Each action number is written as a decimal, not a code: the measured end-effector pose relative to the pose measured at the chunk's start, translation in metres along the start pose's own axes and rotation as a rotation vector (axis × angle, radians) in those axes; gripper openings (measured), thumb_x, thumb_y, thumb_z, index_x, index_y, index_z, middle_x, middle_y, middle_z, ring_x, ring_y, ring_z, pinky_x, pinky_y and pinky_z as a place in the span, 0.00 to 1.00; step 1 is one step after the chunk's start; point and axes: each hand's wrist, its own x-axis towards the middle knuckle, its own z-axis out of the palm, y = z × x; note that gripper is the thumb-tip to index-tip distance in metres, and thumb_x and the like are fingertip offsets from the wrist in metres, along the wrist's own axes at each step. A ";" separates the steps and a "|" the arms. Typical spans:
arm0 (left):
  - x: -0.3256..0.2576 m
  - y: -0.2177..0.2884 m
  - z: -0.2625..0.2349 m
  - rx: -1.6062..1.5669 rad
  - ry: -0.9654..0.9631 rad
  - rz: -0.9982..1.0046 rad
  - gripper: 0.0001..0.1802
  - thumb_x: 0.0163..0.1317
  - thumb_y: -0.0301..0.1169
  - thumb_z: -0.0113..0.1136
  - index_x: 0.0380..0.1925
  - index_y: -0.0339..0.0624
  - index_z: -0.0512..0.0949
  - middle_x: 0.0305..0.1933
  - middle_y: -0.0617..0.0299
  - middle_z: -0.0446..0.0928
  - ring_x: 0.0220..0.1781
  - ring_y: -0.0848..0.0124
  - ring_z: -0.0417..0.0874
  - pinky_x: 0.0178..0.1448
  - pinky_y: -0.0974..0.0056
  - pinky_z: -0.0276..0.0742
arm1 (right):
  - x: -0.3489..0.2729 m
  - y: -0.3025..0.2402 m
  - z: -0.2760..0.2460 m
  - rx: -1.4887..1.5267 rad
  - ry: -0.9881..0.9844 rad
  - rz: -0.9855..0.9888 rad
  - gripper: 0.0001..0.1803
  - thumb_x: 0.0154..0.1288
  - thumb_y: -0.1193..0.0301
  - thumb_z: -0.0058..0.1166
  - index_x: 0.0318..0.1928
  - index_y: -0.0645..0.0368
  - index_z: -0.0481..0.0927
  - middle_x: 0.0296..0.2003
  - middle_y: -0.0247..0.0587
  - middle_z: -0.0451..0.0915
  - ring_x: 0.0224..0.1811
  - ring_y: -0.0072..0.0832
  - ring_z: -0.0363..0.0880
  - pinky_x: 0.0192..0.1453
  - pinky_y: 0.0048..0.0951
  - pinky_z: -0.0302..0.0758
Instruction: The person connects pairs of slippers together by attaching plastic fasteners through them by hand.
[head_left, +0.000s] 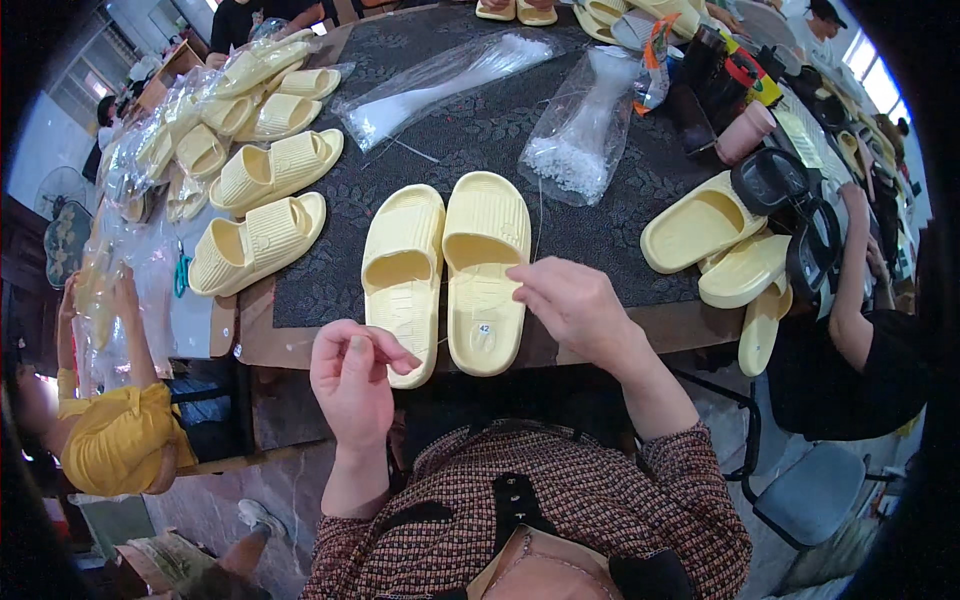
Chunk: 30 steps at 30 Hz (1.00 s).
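Observation:
Side by side in front of me lie two pale yellow slide slippers, the left slipper (402,230) and the right slipper (487,215), toes pointing away. A small round white sticker (484,328) is on the right one's heel. My left hand (352,380) is closed in a pinch by the left slipper's heel. My right hand (575,305) pinches over the right slipper's inner edge, thumb and fingertips together. What either pinch holds, if anything, is too fine to make out. Beyond the slippers lie a bag of white plastic strands (450,90) and a second bag (572,140).
Another pair of slippers (262,240) sits at left, beside a pile of bagged slippers (225,110). At right are more yellow slippers (695,235), black straps (770,180) and a pink cup (745,135). Co-workers sit on both sides; a grey chair (810,500) stands behind right.

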 end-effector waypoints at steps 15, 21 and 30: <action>0.002 -0.023 -0.033 0.014 0.187 -0.348 0.04 0.64 0.21 0.51 0.38 0.36 0.73 0.25 0.59 0.74 0.20 0.75 0.72 0.25 0.71 0.72 | -0.045 -0.056 0.026 0.043 -0.328 -0.306 0.08 0.55 0.70 0.60 0.33 0.58 0.74 0.22 0.34 0.70 0.23 0.28 0.74 0.26 0.29 0.69; 0.003 -0.032 -0.035 0.384 0.130 -0.374 0.06 0.64 0.21 0.51 0.39 0.34 0.76 0.27 0.62 0.76 0.24 0.80 0.73 0.30 0.75 0.71 | -0.058 -0.055 0.043 0.070 -0.448 -0.245 0.08 0.58 0.68 0.58 0.30 0.58 0.73 0.20 0.36 0.69 0.22 0.30 0.73 0.26 0.30 0.70; 0.039 -0.049 -0.034 0.873 -0.121 -0.203 0.07 0.62 0.22 0.52 0.38 0.31 0.77 0.24 0.59 0.78 0.24 0.77 0.78 0.31 0.71 0.75 | -0.032 -0.041 0.048 -0.042 -0.372 -0.161 0.08 0.59 0.69 0.56 0.29 0.59 0.73 0.20 0.39 0.72 0.22 0.36 0.77 0.25 0.36 0.72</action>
